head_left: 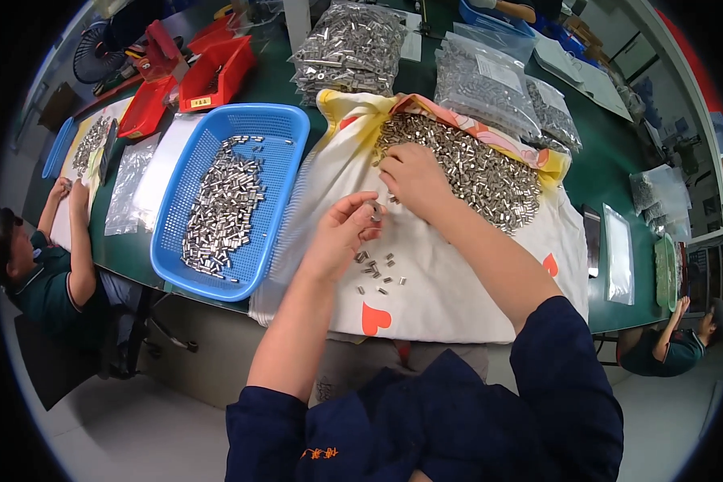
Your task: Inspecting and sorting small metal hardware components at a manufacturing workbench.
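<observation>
My left hand is closed, with a small shiny metal sleeve between thumb and fingers. It hovers over a white cloth with red hearts. Below it, several loose metal sleeves lie scattered on the cloth. My right hand reaches to the left edge of a big pile of the same short sleeves. Its fingers are curled down at the pile, and their tips are partly hidden, so what they grip cannot be made out. The cloth's yellow and pink border is bunched up behind the pile.
Left of the cloth stands a blue plastic basket holding many sleeves. Bulging clear bags of metal parts and another large bag sit behind. Red bins stand back left. Co-workers sit at the far left and far right.
</observation>
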The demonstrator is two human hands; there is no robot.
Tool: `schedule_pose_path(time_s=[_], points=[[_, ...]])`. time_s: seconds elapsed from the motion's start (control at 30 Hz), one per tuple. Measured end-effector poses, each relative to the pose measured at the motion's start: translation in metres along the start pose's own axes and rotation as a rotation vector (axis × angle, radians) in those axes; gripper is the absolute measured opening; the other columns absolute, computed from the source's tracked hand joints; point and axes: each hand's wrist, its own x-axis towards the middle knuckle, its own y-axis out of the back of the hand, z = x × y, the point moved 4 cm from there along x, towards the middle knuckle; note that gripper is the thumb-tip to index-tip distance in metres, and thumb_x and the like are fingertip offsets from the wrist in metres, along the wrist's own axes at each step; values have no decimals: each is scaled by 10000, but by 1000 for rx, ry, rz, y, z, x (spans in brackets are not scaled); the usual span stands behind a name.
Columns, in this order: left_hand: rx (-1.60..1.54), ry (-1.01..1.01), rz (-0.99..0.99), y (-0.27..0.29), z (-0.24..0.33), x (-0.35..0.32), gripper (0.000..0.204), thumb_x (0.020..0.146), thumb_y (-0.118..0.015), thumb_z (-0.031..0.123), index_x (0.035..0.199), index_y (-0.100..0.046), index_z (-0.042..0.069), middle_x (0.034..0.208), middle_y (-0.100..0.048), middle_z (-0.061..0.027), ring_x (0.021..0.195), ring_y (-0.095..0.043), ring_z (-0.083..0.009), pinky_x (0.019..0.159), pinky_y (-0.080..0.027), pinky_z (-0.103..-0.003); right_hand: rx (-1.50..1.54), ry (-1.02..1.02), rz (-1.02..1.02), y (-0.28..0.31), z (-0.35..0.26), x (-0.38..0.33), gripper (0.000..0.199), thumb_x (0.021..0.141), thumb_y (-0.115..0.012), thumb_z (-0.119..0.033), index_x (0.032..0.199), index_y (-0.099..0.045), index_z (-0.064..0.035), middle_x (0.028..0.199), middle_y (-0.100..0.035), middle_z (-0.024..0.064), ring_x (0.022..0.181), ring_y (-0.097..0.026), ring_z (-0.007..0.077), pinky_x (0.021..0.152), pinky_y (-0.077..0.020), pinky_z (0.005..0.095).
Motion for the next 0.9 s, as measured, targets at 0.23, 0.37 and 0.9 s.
schedule_pose_path(time_s=[0.23, 0.37, 0.9], points=[[-24, 22, 39, 1, 2, 0, 302, 902, -469, 187, 1170, -468, 45, 949, -575, -80, 754, -532, -113, 663, -443, -239, -83, -127, -49, 42, 43, -38, 119, 726, -614, -143, 839, -594, -111, 951, -539, 60, 951, -497, 240, 822, -387, 383], [-41, 4, 18, 0, 7, 2, 338, 903, -470, 227, 1177, -454, 30, 949, -559, -88, 747, -512, -110, 645, -429, -231, -46, -225, 26, 62, 60, -57, 158, 734, -610, -151, 888, -603, -115, 975, -539, 59, 982, -494, 236, 844, -385, 378], [-63, 5, 191, 8, 15, -17, 306, 898, -488, 220, 1159, -462, 62, 931, -565, -73, 764, -524, -110, 680, -439, -235, 96, 61, -15, 33, 11, -47, 124, 673, -625, -116, 783, -585, -75, 907, -553, 90, 935, -511, 257, 804, -407, 390]])
